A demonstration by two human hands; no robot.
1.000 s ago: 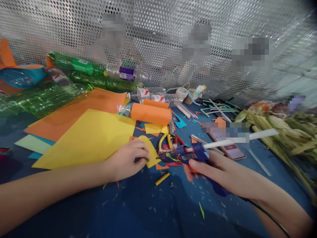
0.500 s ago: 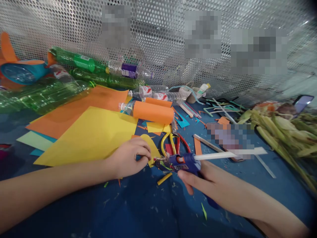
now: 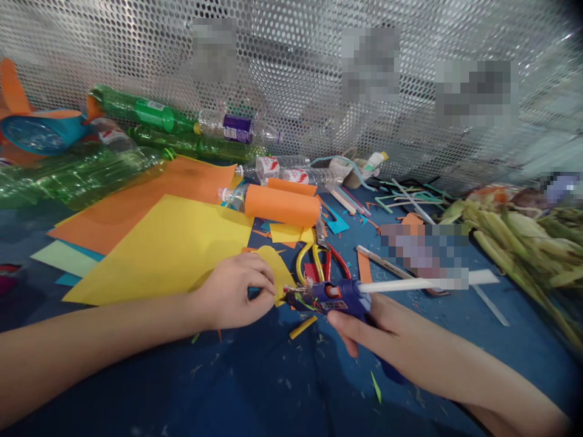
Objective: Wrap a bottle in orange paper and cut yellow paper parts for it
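My right hand (image 3: pixel 387 334) is wrapped round the handle of a blue hot glue gun (image 3: pixel 344 297). A long white glue stick (image 3: pixel 410 284) sticks out of its back, and its nozzle end is messy with scraps and dried strands. The nozzle points left, right by the fingertips of my left hand (image 3: pixel 241 291). That hand is closed in a pinch; whatever lies between thumb and forefinger is hidden. Just behind those fingers is a rounded yellow paper piece (image 3: pixel 276 264). Scissors with yellow and red handles (image 3: pixel 316 261) lie beyond the gun.
Yellow paper (image 3: pixel 168 243) and orange paper (image 3: pixel 150 194) sheets spread to the left. A bottle wrapped in orange paper (image 3: pixel 282 206) lies ahead. Green bottles (image 3: pixel 100 176) rest at the far left, corn husks (image 3: pixel 514 237) at the right. A perforated metal sheet (image 3: pixel 291 67) stands behind.
The glue gun and its glue stick have shifted very slightly to the right. My left hand stays almost where it was, fingers drawn a little closer together.
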